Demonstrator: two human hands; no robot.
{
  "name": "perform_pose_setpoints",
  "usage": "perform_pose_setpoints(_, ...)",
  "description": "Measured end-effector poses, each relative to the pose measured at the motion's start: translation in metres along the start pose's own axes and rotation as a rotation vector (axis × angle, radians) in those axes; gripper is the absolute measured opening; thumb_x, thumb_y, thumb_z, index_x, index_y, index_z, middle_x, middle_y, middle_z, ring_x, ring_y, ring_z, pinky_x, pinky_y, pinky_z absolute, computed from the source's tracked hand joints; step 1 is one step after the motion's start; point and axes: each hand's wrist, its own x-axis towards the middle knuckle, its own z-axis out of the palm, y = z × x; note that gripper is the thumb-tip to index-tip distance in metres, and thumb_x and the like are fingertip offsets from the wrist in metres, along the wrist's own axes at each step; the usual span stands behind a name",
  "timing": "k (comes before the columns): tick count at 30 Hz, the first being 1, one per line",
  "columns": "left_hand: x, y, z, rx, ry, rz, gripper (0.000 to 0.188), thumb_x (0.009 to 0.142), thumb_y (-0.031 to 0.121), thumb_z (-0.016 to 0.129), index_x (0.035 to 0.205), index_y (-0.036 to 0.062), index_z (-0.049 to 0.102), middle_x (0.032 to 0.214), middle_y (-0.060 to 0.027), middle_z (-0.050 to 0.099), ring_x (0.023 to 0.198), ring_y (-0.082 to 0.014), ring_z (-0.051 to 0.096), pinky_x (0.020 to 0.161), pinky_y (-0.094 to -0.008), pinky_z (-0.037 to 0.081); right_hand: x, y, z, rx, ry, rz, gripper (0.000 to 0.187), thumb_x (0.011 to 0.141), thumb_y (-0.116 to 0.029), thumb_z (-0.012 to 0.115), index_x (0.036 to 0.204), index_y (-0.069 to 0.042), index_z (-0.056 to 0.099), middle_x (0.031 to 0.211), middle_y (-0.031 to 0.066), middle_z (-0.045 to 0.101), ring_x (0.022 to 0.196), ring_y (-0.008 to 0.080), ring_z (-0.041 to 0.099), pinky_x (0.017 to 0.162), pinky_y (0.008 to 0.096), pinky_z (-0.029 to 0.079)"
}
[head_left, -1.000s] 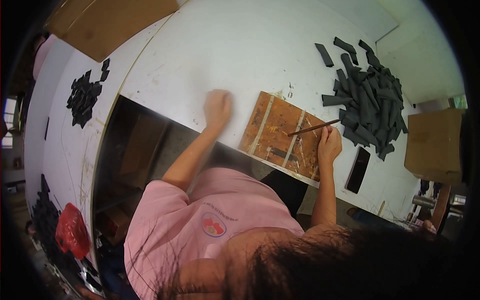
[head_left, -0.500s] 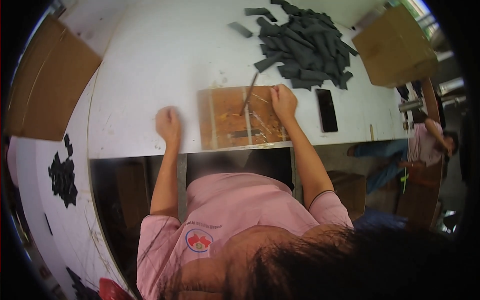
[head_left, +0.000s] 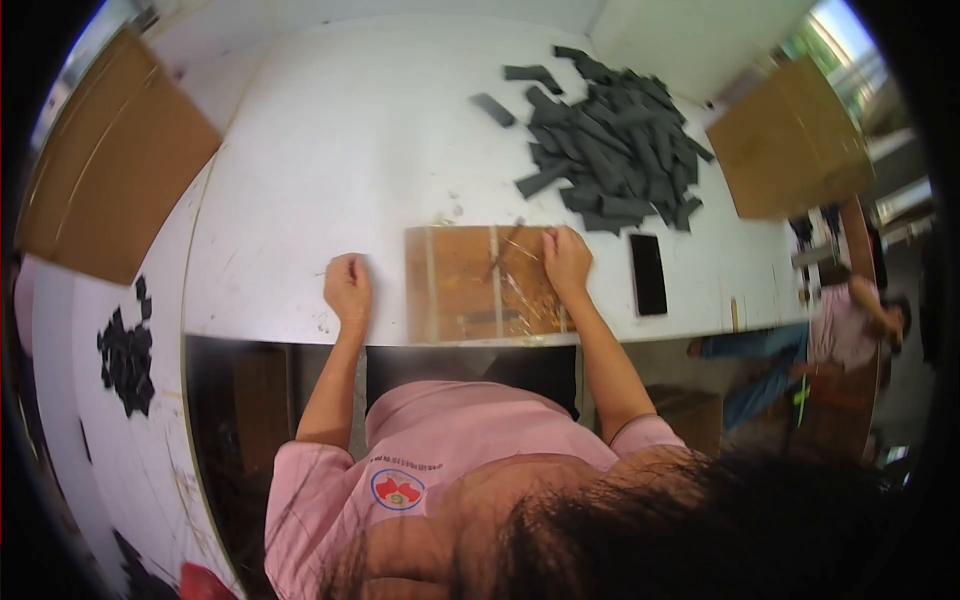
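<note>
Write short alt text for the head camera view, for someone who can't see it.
A person in a pink shirt rests the right hand on a brown board at a white table, holding a thin tool; the left hand is fisted beside it. Dark strips lie piled beyond.

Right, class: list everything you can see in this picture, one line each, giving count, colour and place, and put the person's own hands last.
Table: one, white, fills the upper middle.
Wooden board: one, brown, at the table's near edge, between the hands.
Dark strips: a heap, too many to count, dark grey, far right of the table.
Phone: one, black, flat on the table right of the board.
Cardboard sheets: two, brown, one far left, one far right.
Small dark pieces: a cluster, black, on a white surface at left.
Another person: one, pink top, at right.
Left hand: closed, resting on the table left of the board.
Right hand: on the board, holding a thin stick-like tool.
</note>
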Motion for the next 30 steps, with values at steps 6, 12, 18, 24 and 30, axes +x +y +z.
perform_pose_setpoints(6, -0.003, 0.007, -0.007, -0.012, -0.084, -0.038, 0.006, 0.075, 0.01, 0.05, 0.075, 0.0044, 0.054, 0.072, -0.0113, 0.052, 0.069, -0.0276, 0.051, 0.06, -0.0363, 0.04, -0.006, 0.004, -0.001, -0.019, -0.109, 0.052, 0.01, 0.077, -0.013, 0.054, 0.073, -0.004, 0.052, 0.071, 0.0125, 0.054, 0.069, 0.0307, 0.052, 0.059, 0.038, 0.041)
perform_pose_setpoints(12, 0.082, -0.018, -0.038, -0.118, -0.04, 0.043, 0.007, 0.072, -0.003, 0.052, 0.079, -0.0012, 0.052, 0.075, -0.0113, 0.053, 0.068, -0.0203, 0.053, 0.06, -0.0262, 0.042, -0.007, 0.003, -0.008, 0.007, -0.096, 0.022, 0.014, 0.079, -0.015, 0.052, 0.077, -0.001, 0.052, 0.072, 0.0137, 0.054, 0.068, 0.0304, 0.052, 0.06, 0.0361, 0.042)
perform_pose_setpoints(18, 0.302, -0.018, -0.188, 0.569, 0.74, 0.406, 0.03, 0.07, 0.006, 0.058, 0.099, 0.0043, 0.05, 0.105, -0.0137, 0.047, 0.098, -0.0308, 0.044, 0.083, -0.0387, 0.034, -0.01, 0.032, 0.002, -0.037, -0.139, 0.005, 0.017, 0.082, -0.016, 0.049, 0.078, 0.0, 0.051, 0.072, 0.0151, 0.053, 0.067, 0.0323, 0.051, 0.06, 0.0375, 0.041)
perform_pose_setpoints(24, 0.451, -0.055, -0.332, 0.992, 1.006, 0.399, 0.04, 0.073, 0.028, 0.059, 0.106, 0.0078, 0.049, 0.097, -0.0091, 0.054, 0.096, -0.0237, 0.049, 0.08, -0.0421, 0.034, 0.019, 0.0, -0.016, -0.033, -0.424, 0.075, 0.026, 0.085, -0.022, 0.044, 0.075, 0.001, 0.049, 0.068, 0.019, 0.051, 0.063, 0.0356, 0.05, 0.058, 0.0396, 0.04)
perform_pose_setpoints(30, 0.455, -0.086, -0.355, 0.88, 0.408, 0.407, 0.031, 0.068, 0.035, 0.063, 0.076, 0.0072, 0.052, 0.065, -0.0077, 0.052, 0.067, -0.0244, 0.052, 0.064, -0.0378, 0.037, 0.013, 0.023, -0.042, 0.127, -0.507, 0.353, 0.044, 0.088, -0.036, 0.036, 0.067, 0.001, 0.047, 0.051, 0.0113, 0.046, 0.047, 0.021, 0.047, 0.047, 0.0351, 0.036)
